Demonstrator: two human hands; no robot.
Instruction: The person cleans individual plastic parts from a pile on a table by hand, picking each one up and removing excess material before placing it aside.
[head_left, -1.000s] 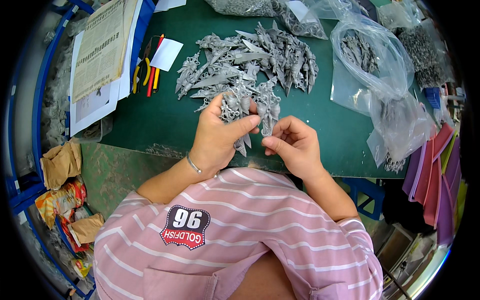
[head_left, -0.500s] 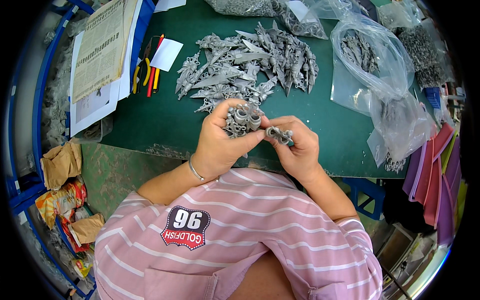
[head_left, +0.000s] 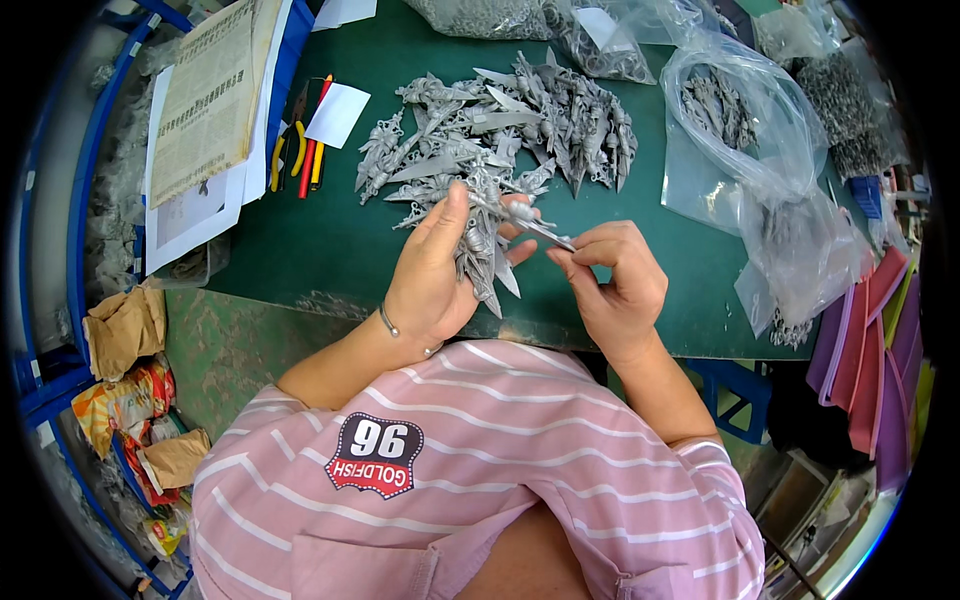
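My left hand (head_left: 428,285) is curled around a bunch of grey metal castings (head_left: 482,260), with leaf-like pointed blades hanging below the fingers. Its thumb points up, and part of the bunch is hidden by the palm. My right hand (head_left: 625,290) pinches the thin tip of one grey casting (head_left: 538,230) between thumb and fingers; the casting's thicker end reaches over to the left hand's fingers. Just beyond both hands lies a heap of similar grey castings (head_left: 500,120) with ornate stems and blades, spread on the green table (head_left: 330,225).
Yellow-handled pliers (head_left: 299,150), a red pen (head_left: 305,178) and a white paper slip (head_left: 338,114) lie left of the heap. Papers (head_left: 195,215) lean at the far left. Clear plastic bags of metal parts (head_left: 710,180) stand at right. Blue racking (head_left: 75,200) runs along the left.
The right hand has moved right and drawn a casting out lengthwise by its tip. My left hand has turned, so the blades now point down and its thumb up.
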